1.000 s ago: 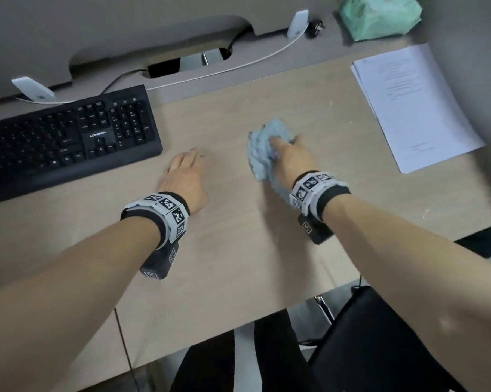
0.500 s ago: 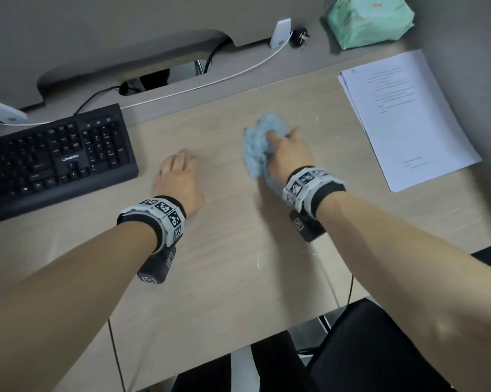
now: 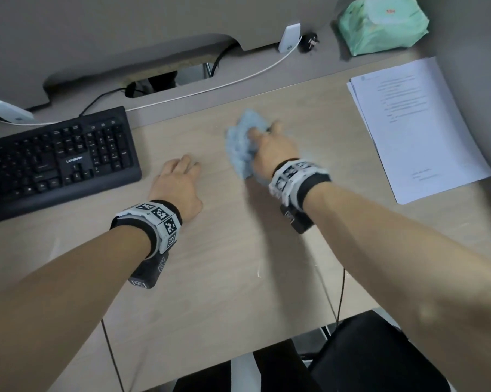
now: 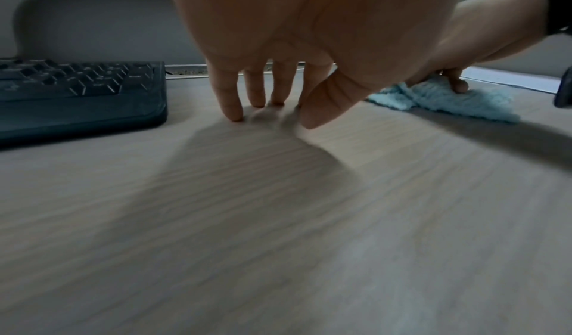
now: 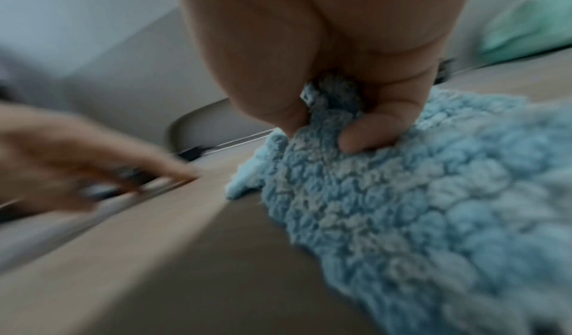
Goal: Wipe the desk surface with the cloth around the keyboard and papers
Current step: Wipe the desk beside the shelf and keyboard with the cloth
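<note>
A fluffy light-blue cloth [image 3: 243, 142] lies bunched on the wooden desk [image 3: 216, 264], midway between the black keyboard [image 3: 55, 162] and the white papers [image 3: 414, 125]. My right hand [image 3: 269, 149] grips the cloth [image 5: 371, 193] with curled fingers [image 5: 365, 134] and presses it on the desk. My left hand [image 3: 179, 179] rests on the desk just right of the keyboard [image 4: 77, 90], its straight fingertips [image 4: 232, 110] touching the wood. The left wrist view also shows the cloth [image 4: 442, 98] under the right hand.
A green wipes pack [image 3: 383, 24] sits at the back right. A white cable [image 3: 210, 86] and a black cable [image 3: 103, 97] run along the back strip near a cable opening [image 3: 159, 80]. A black chair [image 3: 380, 355] stands below the desk's front edge.
The right hand has slid the cloth a little away from me, toward the back of the desk. The left hand has stayed on the desk beside the keyboard.
</note>
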